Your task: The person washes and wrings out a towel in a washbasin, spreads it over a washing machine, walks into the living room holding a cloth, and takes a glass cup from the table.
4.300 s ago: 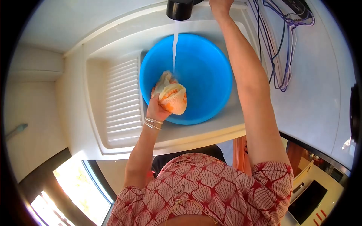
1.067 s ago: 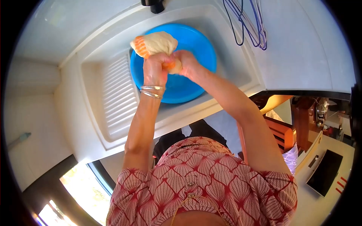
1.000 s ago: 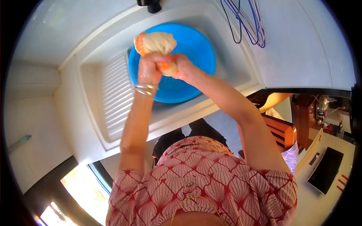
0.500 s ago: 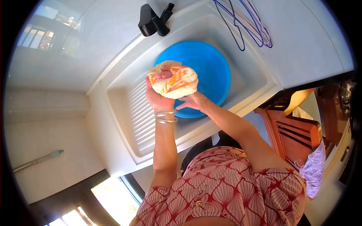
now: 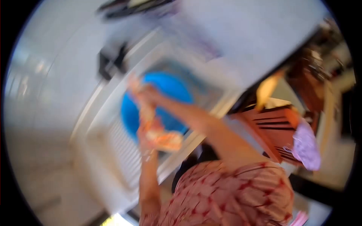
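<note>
An orange-and-cream towel [image 5: 168, 140] is stretched lengthwise above the blue basin [image 5: 129, 119], smeared by motion. My left hand [image 5: 144, 135], with bracelets at its wrist, is closed around the lower part, and a bunched end sticks out to its right. Farther up, my right hand [image 5: 148, 96] grips the upper part of the cloth. Blur hides the separate fingers of both hands. Beneath them, the basin stands in a pale sink [image 5: 124, 158] with a ribbed slope on its left.
A black faucet [image 5: 112, 62] rises behind the sink. Blurred hangers [image 5: 205, 49] lie on the white counter [image 5: 241, 34] at its right. To the right stands a brown wooden chair [image 5: 269, 130], with a lilac cloth [image 5: 306, 147] hanging from it.
The towel was bunched up on my left hand and is now drawn out long between both hands. My right hand moved up from below it. The whole view has shifted and blurred.
</note>
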The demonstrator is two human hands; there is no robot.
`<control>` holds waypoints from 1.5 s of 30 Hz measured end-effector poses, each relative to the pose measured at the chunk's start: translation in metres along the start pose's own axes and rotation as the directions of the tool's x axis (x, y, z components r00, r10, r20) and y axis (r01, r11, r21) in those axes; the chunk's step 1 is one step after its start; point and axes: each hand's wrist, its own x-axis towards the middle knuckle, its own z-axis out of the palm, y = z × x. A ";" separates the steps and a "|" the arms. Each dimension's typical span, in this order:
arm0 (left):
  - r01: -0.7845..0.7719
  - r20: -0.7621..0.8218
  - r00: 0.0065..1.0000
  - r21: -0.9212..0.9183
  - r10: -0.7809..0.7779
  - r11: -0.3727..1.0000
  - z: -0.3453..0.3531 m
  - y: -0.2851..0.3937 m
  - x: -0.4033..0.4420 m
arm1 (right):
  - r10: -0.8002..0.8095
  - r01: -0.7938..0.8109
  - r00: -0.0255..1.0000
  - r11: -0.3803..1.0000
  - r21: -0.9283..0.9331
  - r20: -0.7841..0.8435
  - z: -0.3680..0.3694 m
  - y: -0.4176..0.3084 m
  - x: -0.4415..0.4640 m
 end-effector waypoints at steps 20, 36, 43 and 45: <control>0.070 0.285 0.958 -0.176 -0.018 0.982 0.042 0.015 0.010 | -0.550 0.351 0.761 0.795 0.495 0.344 -0.052 0.049 -0.006; -0.064 0.260 0.965 0.057 0.047 0.996 0.038 0.015 -0.005 | -0.435 -0.264 0.833 0.229 0.937 0.342 -0.035 -0.005 -0.070; -0.284 -0.063 0.890 0.697 0.451 0.659 0.019 0.004 0.022 | -0.320 0.387 0.884 0.910 0.147 -0.342 0.002 -0.014 -0.037; -0.337 0.008 0.865 0.750 0.502 0.569 0.028 0.006 0.030 | -0.284 0.361 0.865 0.925 0.120 -0.414 0.006 -0.035 -0.052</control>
